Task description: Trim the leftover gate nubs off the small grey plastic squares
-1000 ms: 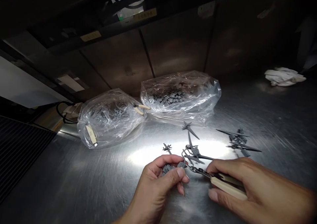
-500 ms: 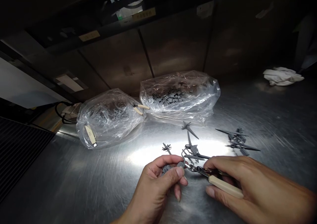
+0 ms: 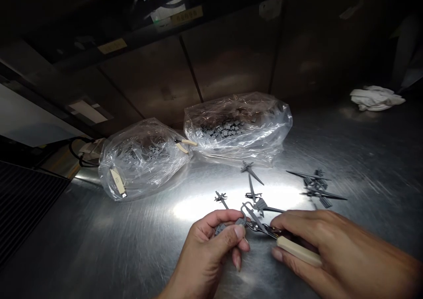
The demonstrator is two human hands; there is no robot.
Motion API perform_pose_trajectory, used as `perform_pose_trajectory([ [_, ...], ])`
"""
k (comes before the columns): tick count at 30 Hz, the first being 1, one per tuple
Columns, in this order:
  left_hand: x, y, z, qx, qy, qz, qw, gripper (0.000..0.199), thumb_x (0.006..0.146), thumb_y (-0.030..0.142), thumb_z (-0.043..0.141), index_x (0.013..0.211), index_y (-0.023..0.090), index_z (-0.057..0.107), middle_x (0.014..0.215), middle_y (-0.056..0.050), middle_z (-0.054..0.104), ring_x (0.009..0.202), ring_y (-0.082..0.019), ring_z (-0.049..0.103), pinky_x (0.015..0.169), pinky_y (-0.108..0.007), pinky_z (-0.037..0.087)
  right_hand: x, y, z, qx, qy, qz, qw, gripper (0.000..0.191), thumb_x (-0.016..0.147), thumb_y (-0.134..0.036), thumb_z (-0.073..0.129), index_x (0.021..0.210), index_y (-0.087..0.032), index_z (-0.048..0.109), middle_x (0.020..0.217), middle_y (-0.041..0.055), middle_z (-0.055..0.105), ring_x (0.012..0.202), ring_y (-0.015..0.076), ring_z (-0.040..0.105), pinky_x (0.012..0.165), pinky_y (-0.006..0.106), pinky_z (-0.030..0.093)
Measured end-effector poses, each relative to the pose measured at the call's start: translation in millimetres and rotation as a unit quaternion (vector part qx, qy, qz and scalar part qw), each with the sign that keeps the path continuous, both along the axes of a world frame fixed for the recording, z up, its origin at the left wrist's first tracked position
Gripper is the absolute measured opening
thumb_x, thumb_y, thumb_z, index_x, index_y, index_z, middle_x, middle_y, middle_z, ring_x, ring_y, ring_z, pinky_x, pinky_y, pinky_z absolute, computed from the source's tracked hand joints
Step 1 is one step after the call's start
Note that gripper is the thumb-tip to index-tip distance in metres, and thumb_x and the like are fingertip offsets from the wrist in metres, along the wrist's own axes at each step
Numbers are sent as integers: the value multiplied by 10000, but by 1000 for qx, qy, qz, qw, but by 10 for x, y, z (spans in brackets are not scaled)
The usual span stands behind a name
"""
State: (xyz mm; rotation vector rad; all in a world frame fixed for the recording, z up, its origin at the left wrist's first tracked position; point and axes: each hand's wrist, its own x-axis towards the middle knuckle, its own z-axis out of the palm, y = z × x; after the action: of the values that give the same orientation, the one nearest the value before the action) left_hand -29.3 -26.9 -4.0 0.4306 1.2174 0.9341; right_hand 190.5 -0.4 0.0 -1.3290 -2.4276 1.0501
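The person's left hand (image 3: 214, 250) pinches a gray plastic piece (image 3: 240, 222) between thumb and fingers, and a little more of the gray plastic shows under the fingers at the hand's 9 o'clock side. The right hand (image 3: 330, 246) is closed around side cutters (image 3: 299, 251) with cream handles, and their metal head points toward 9 o'clock, reaching in just beside the gray piece. The cutters' jaws sit close together, but whether they are clamped on the plastic is too small to tell. Gray plastic runners (image 3: 253, 175) lie on the brushed steel table (image 3: 99, 228) at 12 o'clock from the hands, and a tangled cluster of gray runners (image 3: 317, 188) lies at 2 o'clock. Farther out at 12 o'clock, 1 clear plastic bag (image 3: 238, 125) holds many small gray blocks, and a 2nd clear bag (image 3: 142, 160) sits touching it at 11 o'clock, each with a cream tab (image 3: 117, 181). A crumpled white cloth (image 3: 376, 99) lies at 1 o'clock near the steel back wall (image 3: 158, 78), and a black cable (image 3: 79, 151) loops at 10 o'clock.
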Motion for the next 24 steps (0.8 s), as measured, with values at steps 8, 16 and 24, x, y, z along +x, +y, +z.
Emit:
perform_pose_trajectory([
  [8, 34, 25, -29, -5, -21, 19, 1000, 377, 644, 312, 966, 921, 131, 785, 619, -18, 700, 504, -81, 528, 526, -215, 394, 51, 31, 55, -24, -12, -11, 1000, 267, 980, -476, 565, 875, -284, 718, 874, 27, 768, 785, 225, 726, 586, 285, 499],
  [16, 30, 3, 37, -5, -47, 27, 999, 254, 719, 221, 918, 903, 125, 773, 907, -98, 767, 656, -108, 615, 578, -212, 470, 175, 242, 146, 37, 44, -88, 994, 231, 995, -448, 560, 956, -273, 705, 850, 11, 740, 725, 203, 671, 624, 308, 505],
  [24, 1, -22, -15, -25, -117, 4, 993, 206, 753, 280, 816, 856, 123, 731, 795, -64, 710, 578, -109, 574, 445, -203, 419, -29, 270, 277, 67, 52, -50, 995, 116, 962, -235, 541, 989, -257, 651, 869, -14, 709, 754, 167, 644, 685, 295, 459],
])
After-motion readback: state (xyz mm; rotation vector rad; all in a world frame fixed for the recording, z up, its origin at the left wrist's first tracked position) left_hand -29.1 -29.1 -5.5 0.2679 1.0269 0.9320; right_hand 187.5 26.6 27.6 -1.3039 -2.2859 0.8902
